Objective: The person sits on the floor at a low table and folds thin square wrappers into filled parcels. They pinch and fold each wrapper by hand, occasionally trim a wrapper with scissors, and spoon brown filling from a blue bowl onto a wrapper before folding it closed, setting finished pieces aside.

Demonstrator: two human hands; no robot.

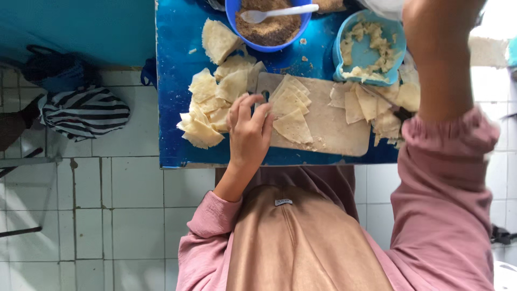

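Head camera looks straight down on a glossy blue table (177, 81) over white floor tiles (107, 215). The left hand (249, 132) rests at the near-left end of a pale wooden cutting board (334, 129), its fingers curled loosely and its fingertips touching the thin, cream-coloured dough wrappers (293, 121) cut into triangles and fanned on the board; it grips nothing firmly. More of the same flat, floury triangular pieces lie in a loose heap (207, 116) on the table just left of the hand, and another pile (371, 105) sits at the board's right end. The right hand (436, 21) is raised close to the lens, and whether it is open or closed on anything cannot be told. A round blue bowl (234, 13) holds a brown, crumbly filling with a white plastic spoon (277, 13) lying in it. Beside it, a light-blue tub (339, 51) contains pale dough scraps. A striped cloth bag (83, 113) lies on the floor.
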